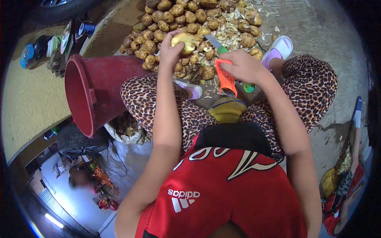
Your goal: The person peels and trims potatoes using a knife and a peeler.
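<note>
My left hand [173, 48] is closed around a potato [186, 41] whose pale yellow flesh shows on much of its surface. In my right hand [243, 65] are a knife [214, 42] and an orange peeler [226, 77]. The knife's blade points up and left toward the potato, apart from it; its green handle runs under my fingers. A metal edge shows at the peeler's lower end. Beyond both hands lies a heap of unpeeled potatoes [168, 18], with pale peelings [234, 37] scattered at its right side.
A large red bucket [107, 79] lies tipped at my left, beside a pale sack [131, 133] and a tyre [81, 141]. A yellow container [228, 110] stands between my legs. Shoes and other items [51, 47] rest on the left ledge. Another person [81, 178] is at lower left.
</note>
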`<state>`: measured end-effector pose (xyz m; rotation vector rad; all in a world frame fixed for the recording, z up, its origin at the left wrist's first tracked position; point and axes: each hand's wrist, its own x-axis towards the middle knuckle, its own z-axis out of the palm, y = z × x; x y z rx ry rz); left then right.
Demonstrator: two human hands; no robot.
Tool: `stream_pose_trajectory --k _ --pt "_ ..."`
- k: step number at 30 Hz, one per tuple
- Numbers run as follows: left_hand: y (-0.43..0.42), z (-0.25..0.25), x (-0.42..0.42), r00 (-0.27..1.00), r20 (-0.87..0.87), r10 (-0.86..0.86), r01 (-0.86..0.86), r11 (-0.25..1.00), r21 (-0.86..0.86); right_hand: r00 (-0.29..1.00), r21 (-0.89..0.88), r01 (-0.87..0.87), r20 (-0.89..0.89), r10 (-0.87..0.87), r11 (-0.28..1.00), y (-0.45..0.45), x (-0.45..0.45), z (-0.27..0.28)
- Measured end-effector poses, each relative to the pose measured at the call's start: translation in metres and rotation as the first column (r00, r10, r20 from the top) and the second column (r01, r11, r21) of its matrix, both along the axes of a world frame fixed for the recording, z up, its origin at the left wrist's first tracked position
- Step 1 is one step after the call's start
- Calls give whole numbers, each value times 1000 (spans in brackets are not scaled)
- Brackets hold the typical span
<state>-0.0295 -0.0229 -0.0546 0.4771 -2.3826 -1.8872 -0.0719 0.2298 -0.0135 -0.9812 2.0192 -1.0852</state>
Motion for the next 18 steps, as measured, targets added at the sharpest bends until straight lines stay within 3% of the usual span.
stream_pose_trajectory --k 2,3,9,15,18 --pt "11 7 4 995 76 67 -74 993 93 998 57 -49 -33 50 997 -5 10 3" --pt "16 13 3 989 109 98 -112 984 136 988 76 -70 -129 80 995 -11 18 4" --pt "7 -1 -1 999 -29 23 -21 999 37 966 90 -39 -252 61 995 -18 24 -6" --pt "21 16 -1 999 -13 41 -40 997 73 983 93 -72 -164 86 993 -23 27 -4" --pt "21 19 -1 999 23 22 -25 990 136 985 173 33 -173 -3 984 -22 24 -18"
